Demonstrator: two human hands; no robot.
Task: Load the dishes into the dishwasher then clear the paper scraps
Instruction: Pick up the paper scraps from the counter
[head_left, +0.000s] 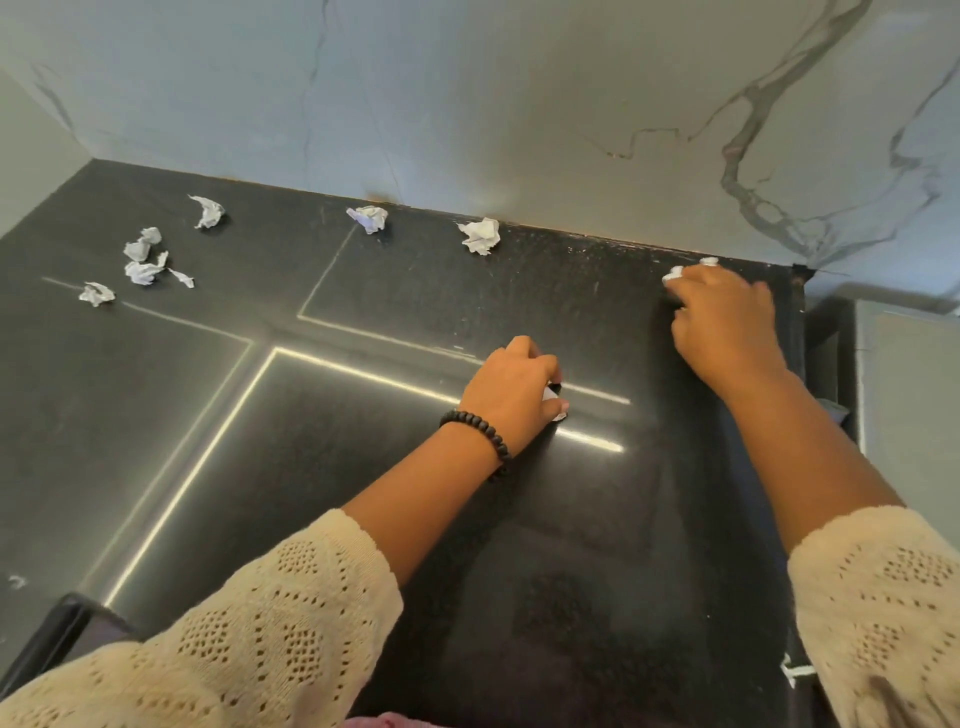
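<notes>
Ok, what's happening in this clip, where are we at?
A person is clearing crumpled paper scraps off a black countertop. The left hand is closed over a white scrap near the middle; the right hand grips another by the back wall. Loose scraps remain, including one along the wall and a cluster at far left.

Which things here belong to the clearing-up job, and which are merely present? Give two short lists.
Job:
left hand, closed on a scrap
right hand, on a scrap at the wall
loose scraps on the counter

Merely present:
bracelet
marble wall
</notes>
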